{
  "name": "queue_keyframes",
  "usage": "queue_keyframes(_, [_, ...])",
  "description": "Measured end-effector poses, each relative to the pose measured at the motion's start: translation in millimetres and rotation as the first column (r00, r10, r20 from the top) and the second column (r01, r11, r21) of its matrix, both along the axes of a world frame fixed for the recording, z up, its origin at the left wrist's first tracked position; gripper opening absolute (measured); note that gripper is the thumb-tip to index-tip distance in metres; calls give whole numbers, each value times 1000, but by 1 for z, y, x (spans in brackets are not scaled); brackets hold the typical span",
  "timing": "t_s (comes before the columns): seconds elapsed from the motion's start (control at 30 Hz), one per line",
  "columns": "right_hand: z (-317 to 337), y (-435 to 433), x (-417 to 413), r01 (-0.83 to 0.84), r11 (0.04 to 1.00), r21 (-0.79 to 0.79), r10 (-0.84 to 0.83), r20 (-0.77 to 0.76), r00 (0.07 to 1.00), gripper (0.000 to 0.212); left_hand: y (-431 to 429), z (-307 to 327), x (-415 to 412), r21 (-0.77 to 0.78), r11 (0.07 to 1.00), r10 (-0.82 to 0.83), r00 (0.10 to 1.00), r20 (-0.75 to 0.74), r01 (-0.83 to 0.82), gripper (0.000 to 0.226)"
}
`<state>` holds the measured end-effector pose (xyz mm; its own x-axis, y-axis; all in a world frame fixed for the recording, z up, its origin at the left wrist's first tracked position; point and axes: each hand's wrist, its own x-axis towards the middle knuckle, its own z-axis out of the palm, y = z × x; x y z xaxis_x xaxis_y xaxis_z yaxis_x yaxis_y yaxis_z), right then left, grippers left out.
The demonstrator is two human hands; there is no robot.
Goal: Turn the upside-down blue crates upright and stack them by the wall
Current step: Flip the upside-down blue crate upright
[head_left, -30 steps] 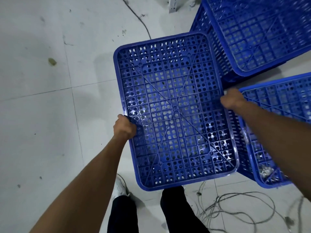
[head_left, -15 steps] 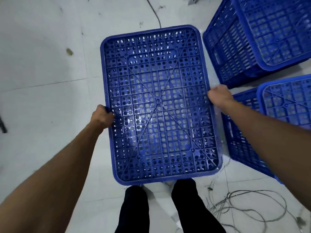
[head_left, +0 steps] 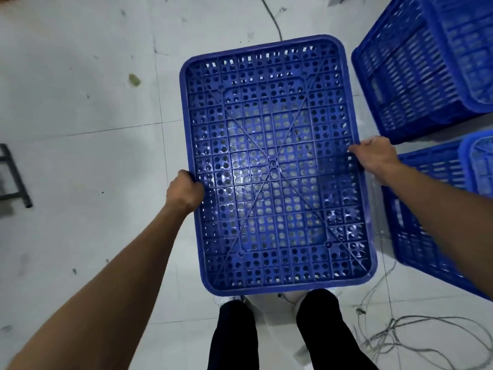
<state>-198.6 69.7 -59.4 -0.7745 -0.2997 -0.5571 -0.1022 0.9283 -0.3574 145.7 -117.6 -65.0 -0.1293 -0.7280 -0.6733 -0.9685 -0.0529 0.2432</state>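
A blue perforated crate (head_left: pixel 274 166) is held upside down above the floor, its ribbed bottom facing me. My left hand (head_left: pixel 184 192) grips its left long edge near the middle. My right hand (head_left: pixel 376 156) grips the right long edge, fingers curled over the rim. Two more upside-down blue crates stand on the floor to the right: one at the upper right (head_left: pixel 416 70) and one at the right edge (head_left: pixel 432 217).
Pale tiled floor (head_left: pixel 80 156) lies all around. A tangle of grey cable (head_left: pixel 400 337) is at the lower right and a thin cable (head_left: pixel 272 17) runs off at the top. A dark metal frame leg (head_left: pixel 16 180) shows at the left edge. My legs stand under the crate.
The crate in my hands has moved left, away from the two crates on the floor, and turned so that its long sides run straighter. Both hands keep their grip.
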Motion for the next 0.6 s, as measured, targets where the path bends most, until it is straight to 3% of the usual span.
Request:
queue_keyframes(0.23, [14,-7,12,-7,1000,-23,7,8,1000,36,4,33,-31,-99,971,-213,976,52,217,52])
queue_keyframes(0.33, [33,-11,22,-14,999,-38,15,28,999,46,15,64,-53,-185,938,-313,945,-94,293,39])
queue_keyframes(0.5, [72,-22,49,-63,995,-74,66,42,997,34,50,119,-85,-44,945,-319,891,-323,323,42])
queue_keyframes(0.6, [95,-32,68,-137,983,-120,142,35,989,26,71,139,-88,-74,945,-324,873,-364,320,30])
